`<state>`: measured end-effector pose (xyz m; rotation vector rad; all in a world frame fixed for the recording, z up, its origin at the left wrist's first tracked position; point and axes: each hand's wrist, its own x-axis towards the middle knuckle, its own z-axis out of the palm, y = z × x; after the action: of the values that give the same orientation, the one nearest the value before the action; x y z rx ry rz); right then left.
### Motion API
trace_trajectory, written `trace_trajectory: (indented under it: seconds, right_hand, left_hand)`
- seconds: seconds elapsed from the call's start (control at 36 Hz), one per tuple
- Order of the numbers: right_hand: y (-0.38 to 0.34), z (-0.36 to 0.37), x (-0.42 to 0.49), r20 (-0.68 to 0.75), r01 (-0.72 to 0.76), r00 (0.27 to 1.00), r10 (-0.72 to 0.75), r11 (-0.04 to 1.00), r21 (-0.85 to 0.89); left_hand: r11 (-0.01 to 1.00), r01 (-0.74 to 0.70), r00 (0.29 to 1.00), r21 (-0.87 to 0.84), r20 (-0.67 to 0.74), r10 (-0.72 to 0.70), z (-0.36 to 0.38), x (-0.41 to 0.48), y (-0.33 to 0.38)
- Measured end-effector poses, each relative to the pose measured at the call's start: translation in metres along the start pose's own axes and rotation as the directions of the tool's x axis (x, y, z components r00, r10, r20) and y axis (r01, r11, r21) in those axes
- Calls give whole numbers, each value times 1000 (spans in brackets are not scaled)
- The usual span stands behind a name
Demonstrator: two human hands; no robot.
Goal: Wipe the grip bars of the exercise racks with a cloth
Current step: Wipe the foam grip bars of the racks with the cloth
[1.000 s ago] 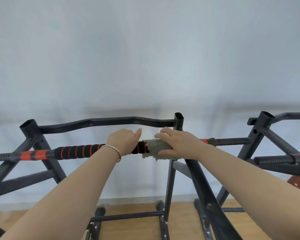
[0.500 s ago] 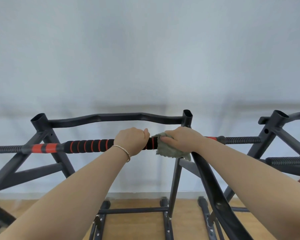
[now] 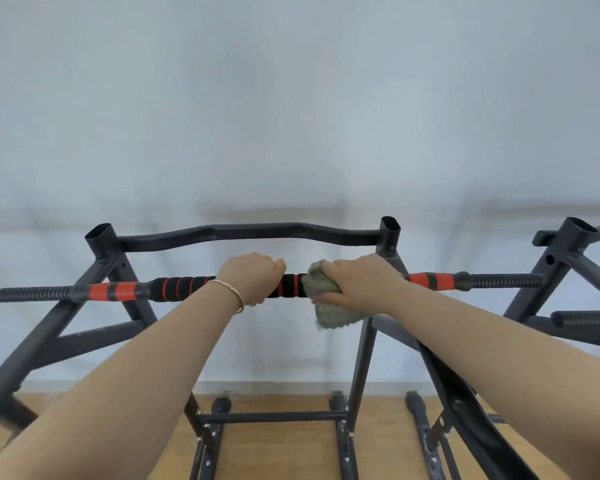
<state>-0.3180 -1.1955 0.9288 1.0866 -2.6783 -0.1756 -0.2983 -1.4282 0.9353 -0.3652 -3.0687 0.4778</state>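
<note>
A black grip bar [image 3: 181, 287] with orange rings and orange bands runs left to right across a black exercise rack [image 3: 246, 233]. My left hand [image 3: 252, 277] grips the bar's foam section near its middle, a thin bracelet on the wrist. Just to its right, my right hand [image 3: 359, 282] holds a grey-green cloth [image 3: 328, 306] wrapped round the same bar, and a loose corner of the cloth hangs below. The bar under both hands is hidden.
A second black rack [image 3: 555, 271] stands at the right with its own ribbed grip [image 3: 586, 318]. Rack legs and feet [image 3: 274, 417] rest on a wooden floor below. A pale wall is close behind the racks.
My right hand has closed round the cloth on the bar, from lying flatter over it a second ago. The view has shifted, so the rack sits further right in the frame.
</note>
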Motion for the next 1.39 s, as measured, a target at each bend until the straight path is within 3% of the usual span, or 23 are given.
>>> trace_trajectory:
  seconds: [0.11, 0.22, 0.33, 0.39, 0.44, 0.56, 0.69, 0.75, 0.92, 1.03, 1.14, 1.22, 1.31, 1.39]
  right_hand:
    - [1, 12, 5, 11, -73, 997, 74, 997, -40]
    - [-2, -2, 15, 189, -169, 970, 155, 984, 60]
    - [-1, -17, 31, 469, -444, 842, 267, 838, 319]
    - [0, -19, 38, 524, -485, 812, 256, 795, 364]
    - [-3, -19, 39, 467, -433, 850, 244, 829, 354]
    - [-12, -10, 24, 171, -135, 980, 102, 972, 193]
    - [-18, -2, 15, 9, 62, 998, -63, 995, 75]
    - [-18, 4, 18, 18, 44, 999, -45, 998, 34]
    - [-25, -13, 33, 274, -190, 954, 119, 950, 248]
    - [-31, -29, 47, 508, -396, 844, 171, 838, 376]
    - [-34, -26, 68, 581, -514, 778, 237, 773, 373]
    - [-39, -23, 65, 457, -438, 857, 240, 807, 396]
    - [-50, -17, 49, 176, -145, 979, 101, 954, 261]
    - [-57, -8, 38, 55, -69, 997, 63, 991, 115]
  left_hand:
    - [993, -20, 993, 114, -112, 33, 3, -7, 6]
    - [995, -8, 989, 103, -145, 23, 4, -13, 8]
    - [997, 33, 980, 73, -199, -18, 6, -21, 14]
    - [997, 56, 976, 59, -212, -42, 8, -27, 16]
    - [997, 62, 975, 48, -217, -50, 7, -28, 16]
    - [995, 97, 974, -3, -203, -96, 0, -22, -6]
    - [998, 22, 998, 67, -54, -18, 4, -21, -29]
    - [997, -16, 999, 75, -42, 19, 7, -20, -30]
    - [995, -14, 990, 102, -137, 28, 17, -24, -26]
    - [998, 26, 978, 57, -209, -13, 21, -33, -20]
    - [997, 58, 952, 46, -303, -41, 30, -34, -20]
    - [999, 41, 967, 32, -252, -32, 22, -35, -21]
    - [997, 59, 971, -44, -229, -68, 12, -30, -33]
    - [994, 95, 986, -49, -131, -100, 6, -23, -52]
